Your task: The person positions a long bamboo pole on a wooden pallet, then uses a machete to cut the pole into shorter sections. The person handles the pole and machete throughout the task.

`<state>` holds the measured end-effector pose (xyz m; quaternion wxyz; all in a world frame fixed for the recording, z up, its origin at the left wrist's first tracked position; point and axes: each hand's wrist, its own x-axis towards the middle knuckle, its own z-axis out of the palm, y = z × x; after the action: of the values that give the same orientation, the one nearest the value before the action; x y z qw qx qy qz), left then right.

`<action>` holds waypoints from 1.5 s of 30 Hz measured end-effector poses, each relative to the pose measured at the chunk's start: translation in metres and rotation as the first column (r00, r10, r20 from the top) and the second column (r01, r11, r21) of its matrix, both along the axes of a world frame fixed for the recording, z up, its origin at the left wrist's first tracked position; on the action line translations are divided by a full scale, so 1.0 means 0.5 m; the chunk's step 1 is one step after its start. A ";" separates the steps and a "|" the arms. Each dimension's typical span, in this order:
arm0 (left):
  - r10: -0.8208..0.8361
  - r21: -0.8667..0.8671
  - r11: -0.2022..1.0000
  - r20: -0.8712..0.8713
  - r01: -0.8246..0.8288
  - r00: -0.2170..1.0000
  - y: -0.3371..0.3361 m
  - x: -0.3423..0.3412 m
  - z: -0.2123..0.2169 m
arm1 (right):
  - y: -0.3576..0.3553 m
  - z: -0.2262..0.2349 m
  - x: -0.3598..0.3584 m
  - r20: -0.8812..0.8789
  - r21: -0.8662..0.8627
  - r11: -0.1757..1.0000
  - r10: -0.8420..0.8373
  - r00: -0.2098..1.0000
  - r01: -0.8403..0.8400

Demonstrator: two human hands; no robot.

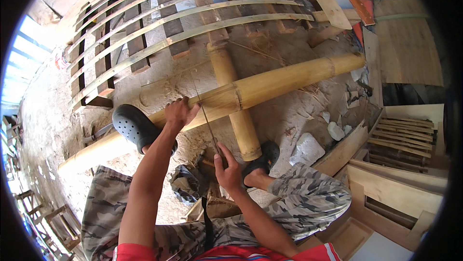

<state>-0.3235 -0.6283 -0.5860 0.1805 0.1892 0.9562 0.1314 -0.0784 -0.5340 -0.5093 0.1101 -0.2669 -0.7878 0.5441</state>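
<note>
Head view looks down on a long bamboo pole (270, 85) lying across a shorter pole (236, 111) on the dusty floor (53, 116). A thin saw blade (206, 116) rests on the long pole near its node, the cut seemingly just begun, since the pole looks whole. Left hand (179, 114) presses on the pole beside the blade, fingers spread over it. Right hand (227, 167) is clenched around the saw's handle. One dark clog (137, 128) braces on the pole; the other (263, 159) stands by the short pole's end. Beyond lies a slatted bamboo panel (183, 15).
</note>
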 end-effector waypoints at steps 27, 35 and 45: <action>0.024 0.067 0.997 0.144 -0.034 0.989 -0.018 -0.012 0.013 | -0.009 -0.020 0.130 -0.086 -0.113 0.991 0.056 0.995 -0.066; 0.015 0.005 1.000 0.092 -0.015 0.996 -0.014 -0.010 0.012 | -0.043 0.016 0.094 -0.044 0.096 0.994 0.049 0.998 -0.045; 0.014 0.001 1.000 -0.033 -0.014 0.999 -0.005 0.006 -0.007 | -0.014 0.032 -0.008 -0.011 0.015 1.000 0.010 1.000 -0.010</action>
<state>-0.3204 -0.6308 -0.5896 0.1639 0.1847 0.9603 0.1299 -0.0823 -0.5410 -0.4932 0.1138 -0.2590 -0.7927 0.5400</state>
